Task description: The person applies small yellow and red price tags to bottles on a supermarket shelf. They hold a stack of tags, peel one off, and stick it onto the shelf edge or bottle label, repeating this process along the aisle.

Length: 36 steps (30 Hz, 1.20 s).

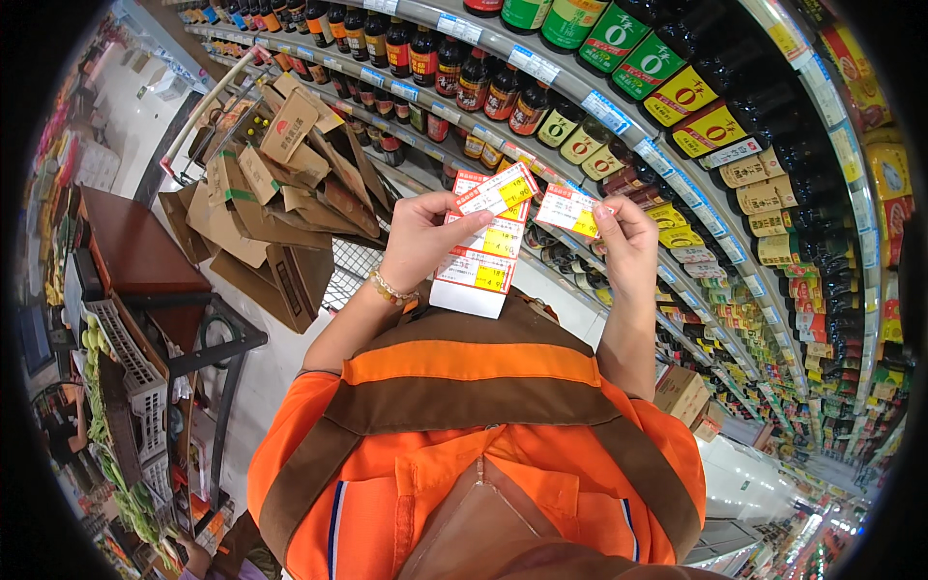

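Observation:
My left hand (429, 235) pinches a sheet of price labels (475, 272) and a separate label (516, 190) that lies slantwise across its top, between thumb and fingers. The labels are white and yellow with red borders and bear print; the sheet's lower end is blank white and hangs before my brown apron. To the right, my right hand (629, 235) holds one single price label (568, 209) by its right edge, between thumb and index finger. The single label's left corner is close to the slanted label. Both hands are in front of my chest.
Shelves of soy sauce bottles (500, 98) curve ahead and down the right side, with price strips (533, 64) on their edges. At left stands a shopping cart (210, 109) heaped with flattened cardboard boxes (290, 130). A produce stand (145, 391) is lower left, with a person's hand (194, 554) near it.

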Tool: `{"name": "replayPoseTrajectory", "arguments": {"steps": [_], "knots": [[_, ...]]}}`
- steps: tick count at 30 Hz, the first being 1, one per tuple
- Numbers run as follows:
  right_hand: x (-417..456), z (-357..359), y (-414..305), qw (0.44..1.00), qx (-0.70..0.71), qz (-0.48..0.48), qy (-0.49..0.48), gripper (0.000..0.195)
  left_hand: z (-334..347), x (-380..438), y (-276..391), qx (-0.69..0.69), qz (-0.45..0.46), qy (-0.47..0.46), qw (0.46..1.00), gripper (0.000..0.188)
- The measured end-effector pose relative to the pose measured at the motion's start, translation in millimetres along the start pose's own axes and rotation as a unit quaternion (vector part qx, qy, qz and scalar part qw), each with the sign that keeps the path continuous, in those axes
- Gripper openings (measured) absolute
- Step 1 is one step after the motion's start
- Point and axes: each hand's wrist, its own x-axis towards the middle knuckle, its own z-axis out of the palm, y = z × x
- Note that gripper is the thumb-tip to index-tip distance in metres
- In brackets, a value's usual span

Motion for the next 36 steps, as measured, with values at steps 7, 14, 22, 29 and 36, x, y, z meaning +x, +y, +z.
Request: {"name": "replayPoseTrajectory", "arguments": {"steps": [7,14,22,29,36], "knots": [[2,-3,2,1.0,-0.008,-0.006,-0.013,0.016,-1,3,-4,0.048,0.028,0.006,0.998,0.012],[4,4,15,0.998,-0.023,-0.011,-0.063,0.014,1,4,-6,0.015,0.016,0.011,1.0,0.012],[1,13,8,0.993,-0.057,0.012,-0.104,0.014,2,5,-9,0.015,0.006,0.001,1.0,0.012],[7,12,9,0.988,-0.087,-0.048,-0.119,0.012,7,5,-8,0.042,0.003,-0.012,0.999,0.01],[13,11,15,0.982,-0.103,-0.134,-0.089,0.009,6,6,-12,0.106,0.007,-0.028,0.994,0.009]]}}
